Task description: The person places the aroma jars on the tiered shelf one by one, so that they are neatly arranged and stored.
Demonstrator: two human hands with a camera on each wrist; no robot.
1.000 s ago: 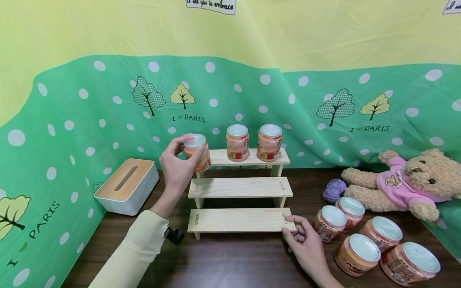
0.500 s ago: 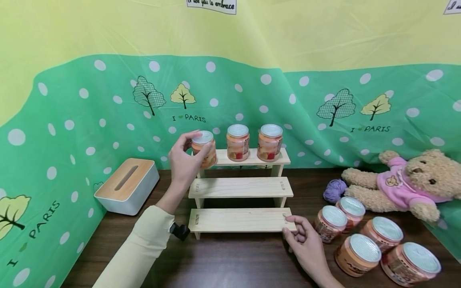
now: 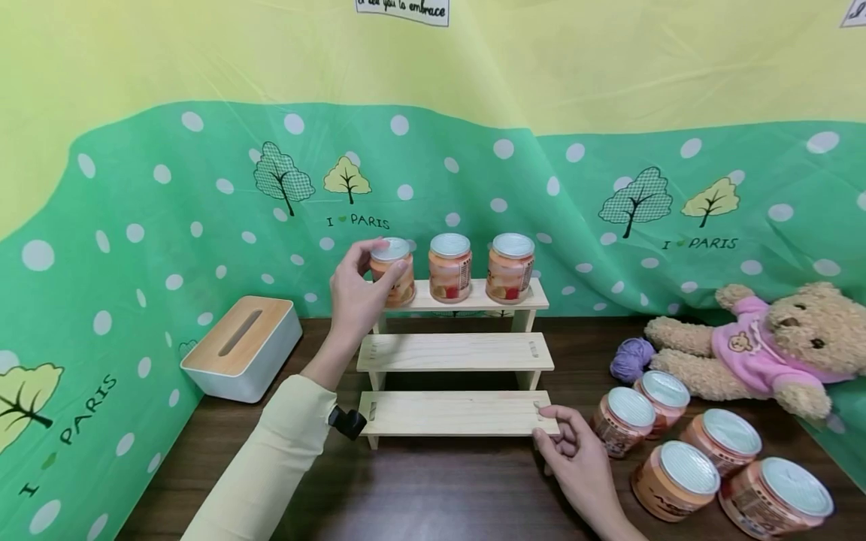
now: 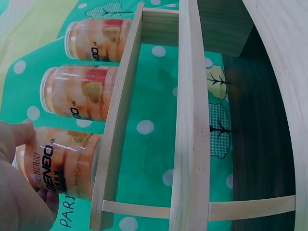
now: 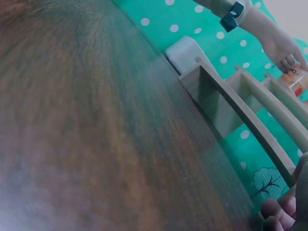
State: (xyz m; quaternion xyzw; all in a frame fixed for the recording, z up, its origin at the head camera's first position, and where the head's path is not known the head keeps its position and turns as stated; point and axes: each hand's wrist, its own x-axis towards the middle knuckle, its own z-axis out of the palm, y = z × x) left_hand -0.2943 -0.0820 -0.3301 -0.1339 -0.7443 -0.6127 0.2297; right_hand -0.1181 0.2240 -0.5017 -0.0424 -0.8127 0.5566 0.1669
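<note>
My left hand (image 3: 358,297) grips an orange-labelled jar (image 3: 401,276) with a pale lid, thumb and fingers on its sides. The jar is upright at the left end of the top step of a three-step wooden display rack (image 3: 453,413). In the left wrist view the base of this jar (image 4: 62,161) appears to meet the board. Beside it on the same step stand a middle jar (image 3: 449,269) and a right jar (image 3: 510,270), spaced apart. My right hand (image 3: 578,462) pinches the right end of the bottom step between thumb and fingers.
Several similar jars (image 3: 675,481) are grouped on the dark table (image 3: 419,496) at right. Behind them are a purple yarn ball (image 3: 631,359) and a teddy bear (image 3: 758,346). A tissue box (image 3: 242,349) stands at left. Green patterned cloth (image 3: 433,173) hangs behind.
My left hand has moved the jar rightward and slightly back, from beside the rack's top left corner to over that step's left end. My right hand keeps its hold on the bottom step.
</note>
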